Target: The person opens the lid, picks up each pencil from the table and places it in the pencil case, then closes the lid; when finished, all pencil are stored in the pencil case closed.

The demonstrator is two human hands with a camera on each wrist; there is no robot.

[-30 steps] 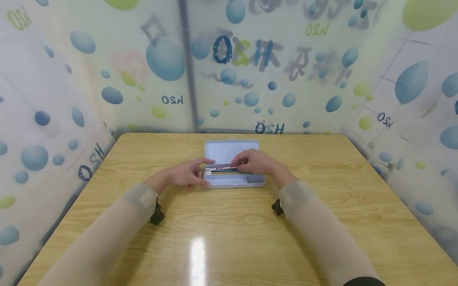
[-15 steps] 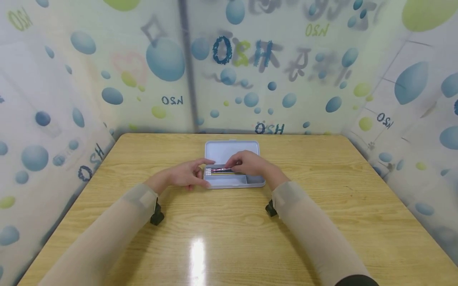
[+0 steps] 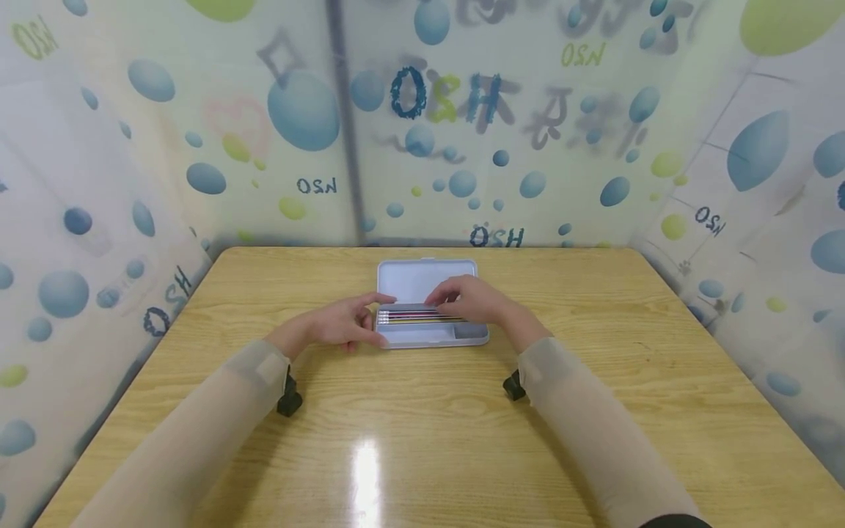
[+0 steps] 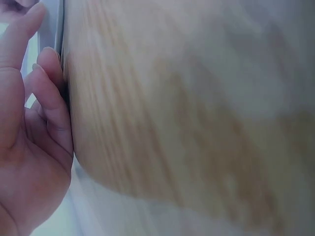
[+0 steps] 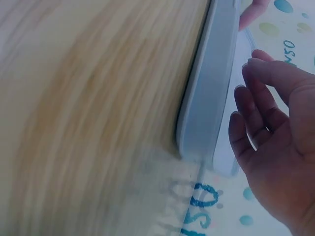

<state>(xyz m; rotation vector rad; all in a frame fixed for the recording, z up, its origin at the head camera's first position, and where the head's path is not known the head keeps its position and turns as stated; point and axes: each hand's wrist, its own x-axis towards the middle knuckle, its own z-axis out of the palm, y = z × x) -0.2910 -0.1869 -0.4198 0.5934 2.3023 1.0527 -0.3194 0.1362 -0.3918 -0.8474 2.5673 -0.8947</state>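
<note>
Centrally, an open pencil case [image 3: 422,282] — smooth pale-grey plastic, rounded corners — is shown on a glossy wood-grain table [image 3: 422,440]. Thin coloured pencils [image 3: 416,317] are touched by the relaxed right hand [image 3: 472,301]; the case's left edge is steadied by the left hand [image 3: 343,325], fingers loosely extended.

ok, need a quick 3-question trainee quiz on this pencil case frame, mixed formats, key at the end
1. True or false: the pencil case lies open on the wooden table.
2. Which hand steadies the case's left end? A) left hand B) right hand C) neither
3. Fill in: the right hand's fingers rest over the row of ______ inside the case.

Key
1. True; the lid lies flat behind the tray.
2. A; its fingers touch the left end.
3. Pencils.
</note>
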